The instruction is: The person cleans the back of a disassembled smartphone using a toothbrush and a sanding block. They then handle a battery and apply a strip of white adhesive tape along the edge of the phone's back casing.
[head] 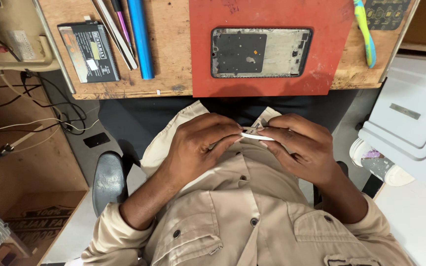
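Note:
My left hand (198,145) and my right hand (304,145) meet in front of my chest, below the table edge. Between their fingertips they pinch a thin white strip (256,136), with a small grey part on top of it. What the part is I cannot tell. On the table above lies an opened phone frame (261,51), back side up, on a red mat (272,83). Neither hand touches it.
On the wooden table (168,74) lie a black phone battery (88,51), a blue rod (140,39), thin metal tools (116,32) and a blue-green toothbrush (366,32). A white box (410,118) stands to the right. Cables (50,118) hang on the left.

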